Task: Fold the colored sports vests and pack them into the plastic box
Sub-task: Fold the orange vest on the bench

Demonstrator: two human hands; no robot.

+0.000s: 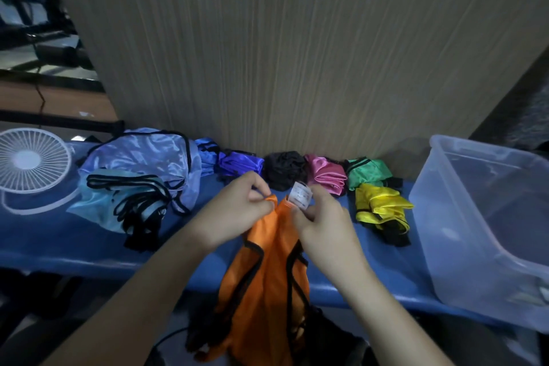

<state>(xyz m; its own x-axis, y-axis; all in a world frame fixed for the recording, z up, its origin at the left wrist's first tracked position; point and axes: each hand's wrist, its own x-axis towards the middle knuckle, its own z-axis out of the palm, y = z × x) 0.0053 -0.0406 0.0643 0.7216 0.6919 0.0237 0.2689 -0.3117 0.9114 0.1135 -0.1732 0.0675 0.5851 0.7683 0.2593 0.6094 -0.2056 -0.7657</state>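
An orange vest (267, 270) with black trim hangs over the front edge of the blue table (74, 246). My left hand (237, 211) pinches its top left corner. My right hand (320, 217) pinches the top right corner, where a white label (300, 195) sticks up. Bundled vests lie along the back: light blue (139, 163), pale blue (113, 202), royal blue (237, 162), black (283, 169), pink (325, 177), green (367, 171) and yellow (378, 206). The clear plastic box (463, 217) stands at the right with nothing seen inside.
A white fan (29, 160) lies on the table's left end. A tall wood-grain panel (282, 53) rises right behind the row of vests. Dark fabric (335, 339) shows below the table edge near me.
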